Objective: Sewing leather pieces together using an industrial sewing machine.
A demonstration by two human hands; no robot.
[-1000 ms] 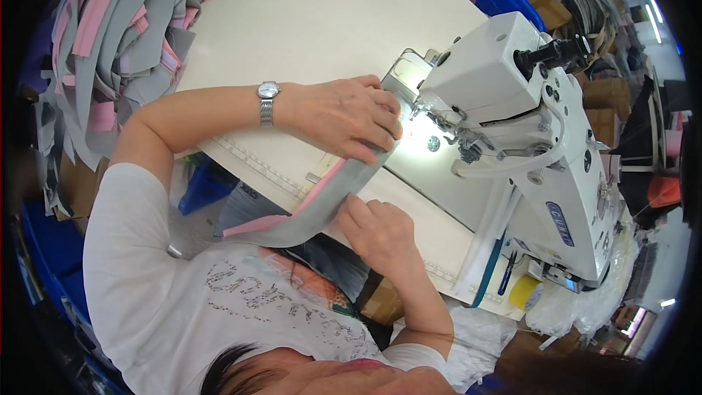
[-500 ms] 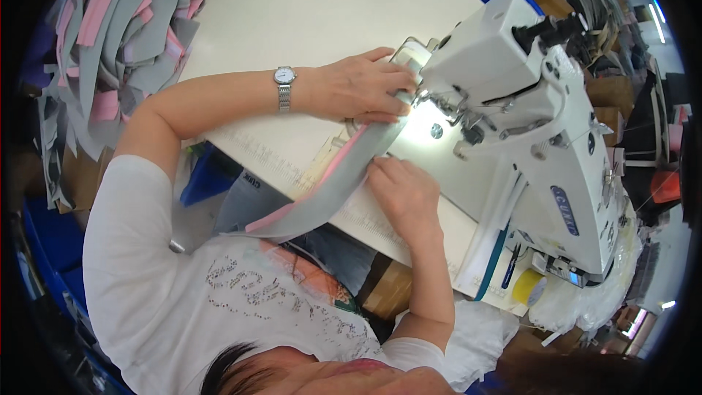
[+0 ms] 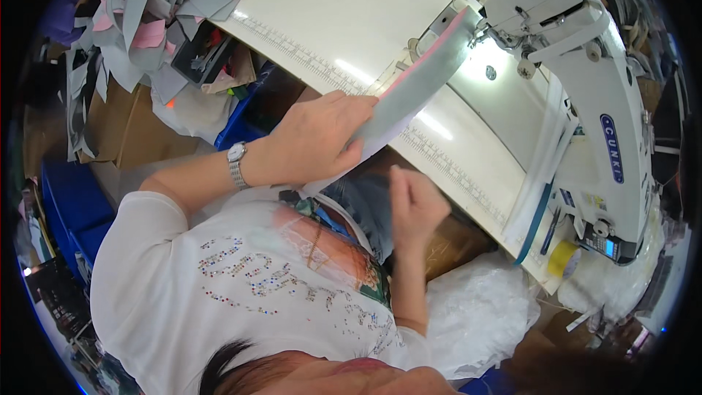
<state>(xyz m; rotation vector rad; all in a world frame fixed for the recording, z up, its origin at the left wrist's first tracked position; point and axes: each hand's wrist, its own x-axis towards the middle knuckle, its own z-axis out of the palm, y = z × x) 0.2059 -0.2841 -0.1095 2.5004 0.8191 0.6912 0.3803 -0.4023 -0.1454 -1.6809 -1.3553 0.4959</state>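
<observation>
My left hand (image 3: 311, 139), with a silver watch at its wrist, grips a long grey fabric strip (image 3: 424, 80) with a pink edge, near the front of the worktable (image 3: 322, 7). The strip's far end lies at the lit presser foot (image 3: 490, 36) of a white sewing machine (image 3: 607, 80). My right hand (image 3: 413, 201) is off the strip, below the table's front edge, its fingers curled; whether anything is inside them is hidden.
A pile of grey and pink fabric pieces (image 3: 153, 0) is at upper left, beside a black tray (image 3: 205, 55) and cardboard (image 3: 131, 124). Blue bins (image 3: 73, 197) stand left. A yellow tape roll (image 3: 563, 256) lies by the machine's base, near white plastic bags (image 3: 475, 307).
My left hand has moved back from the presser foot along the strip toward my body. My right hand has left the strip and lowered past the table edge. The view has also shifted.
</observation>
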